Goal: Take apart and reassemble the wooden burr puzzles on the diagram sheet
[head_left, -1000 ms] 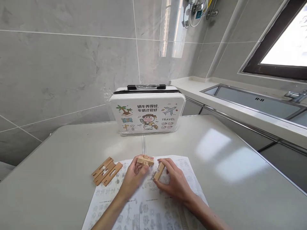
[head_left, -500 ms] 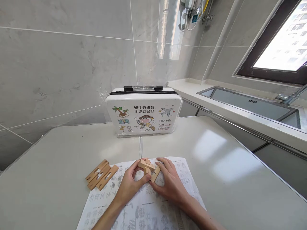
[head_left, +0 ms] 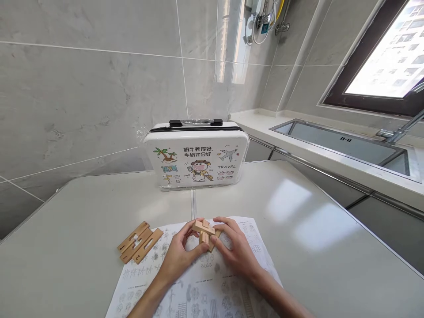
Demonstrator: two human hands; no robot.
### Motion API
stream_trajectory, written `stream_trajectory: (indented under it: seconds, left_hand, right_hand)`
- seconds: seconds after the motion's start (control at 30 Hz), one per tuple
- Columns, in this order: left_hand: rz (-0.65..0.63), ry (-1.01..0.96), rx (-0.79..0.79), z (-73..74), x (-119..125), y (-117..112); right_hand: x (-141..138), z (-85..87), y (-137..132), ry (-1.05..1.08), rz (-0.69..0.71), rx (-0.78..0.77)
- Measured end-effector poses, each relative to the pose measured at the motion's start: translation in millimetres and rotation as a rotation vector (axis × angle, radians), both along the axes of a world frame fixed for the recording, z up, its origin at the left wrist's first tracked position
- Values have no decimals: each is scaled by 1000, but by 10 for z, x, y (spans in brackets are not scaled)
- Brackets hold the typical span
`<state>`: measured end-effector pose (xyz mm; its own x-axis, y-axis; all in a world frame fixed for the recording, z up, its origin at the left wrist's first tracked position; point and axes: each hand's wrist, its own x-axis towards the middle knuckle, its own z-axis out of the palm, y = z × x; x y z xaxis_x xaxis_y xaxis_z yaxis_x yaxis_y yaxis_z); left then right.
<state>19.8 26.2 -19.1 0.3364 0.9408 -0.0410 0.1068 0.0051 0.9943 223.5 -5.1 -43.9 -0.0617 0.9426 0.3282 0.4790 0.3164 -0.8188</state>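
Pale wooden puzzle pieces (head_left: 205, 231) — notched bars interlocked into a small cross-shaped cluster, one lying flat across the top — low in the frame's centre, pinched between the left hand (head_left: 180, 257) and right hand (head_left: 236, 255).

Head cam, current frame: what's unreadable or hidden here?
Head view, wooden puzzle: how its pieces join is hidden by fingers of the left hand and right hand.
Head view, printed sheet: diagrams too small to read; the hands cover part, the bottom edge cuts it off.
Head view, loose wooden pieces: overlapping, so their number is unclear.
Head view, tap: cut off by the right edge.
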Motion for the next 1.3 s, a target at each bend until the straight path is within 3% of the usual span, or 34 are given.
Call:
stream_trajectory:
  seconds: [0.23, 0.43, 0.67, 0.77, 0.97, 1.13, 1.3]
  left_hand:
    - [-36, 42, 29, 0, -11, -5]
    - [40, 111, 107, 15, -10, -3]
    - [185, 488, 332, 58, -75, 12]
    - [153, 567, 448, 65, -123, 35]
    - [77, 634, 547, -7, -187, 83]
    - [4, 648, 602, -45, -200, 90]
    - [-57, 636, 626, -84, -216, 93]
  right_hand:
    - [12, 40, 26, 115, 60, -17]
    - [59, 163, 48, 300, 126, -68]
    - [105, 164, 109, 482, -75, -249]
    - [126, 137, 120, 345, -215, -258]
    - [188, 44, 142, -166, -427, -111]
    - [185, -7, 121, -371, -450, 31]
    - [178, 20, 77, -435, -396, 98]
